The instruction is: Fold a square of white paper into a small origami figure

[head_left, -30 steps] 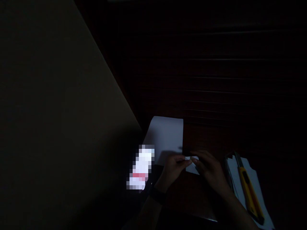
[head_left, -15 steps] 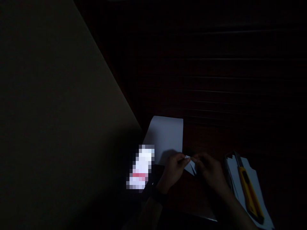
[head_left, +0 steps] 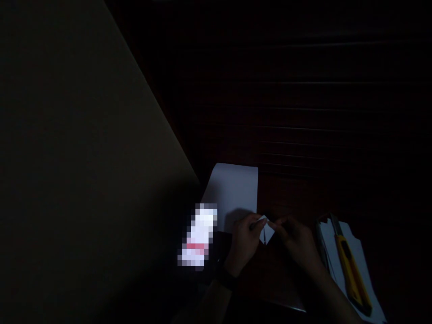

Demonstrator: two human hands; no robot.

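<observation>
Two hands share one small folded paper (head_left: 269, 233), low over the dark worktop (head_left: 280, 281).
We see the left hand (head_left: 243, 240) pinched on the paper's left side and the right hand (head_left: 297, 237) with thumb and fingertips closed at its right edge, probably so the two flaps either side of the dark slit can be steadied together. The glowing screen (head_left: 200, 231), its content blurred, sits just left of the left hand, perhaps to be glanced at or to give us light. Beyond that hand lies a larger white sheet (head_left: 236, 186). The yellow cutter (head_left: 353, 272) rests lengthwise on the loose papers (head_left: 368, 276) at right, apart from both hands, which seems to leave our fingers room and weigh the pile down.
</observation>
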